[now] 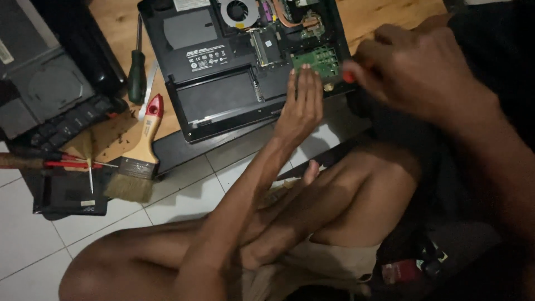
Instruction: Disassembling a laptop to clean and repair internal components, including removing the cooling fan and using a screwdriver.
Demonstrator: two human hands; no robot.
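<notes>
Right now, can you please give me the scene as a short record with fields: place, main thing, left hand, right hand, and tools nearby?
Place: wooden board on a tiled floor
Main thing: opened laptop, underside up, fan exposed
Left hand: fingers flat on the laptop edge, beside the green circuit board
Right hand: closed around a red-handled tool, tip hidden
Tools nearby: green screwdriver, paintbrush

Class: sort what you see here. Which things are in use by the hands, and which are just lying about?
In use: opened laptop; red-handled screwdriver in right hand; left hand flat on the laptop.

Lying about: paintbrush; green-handled screwdriver; red-handled tool; black drive unit.
</notes>
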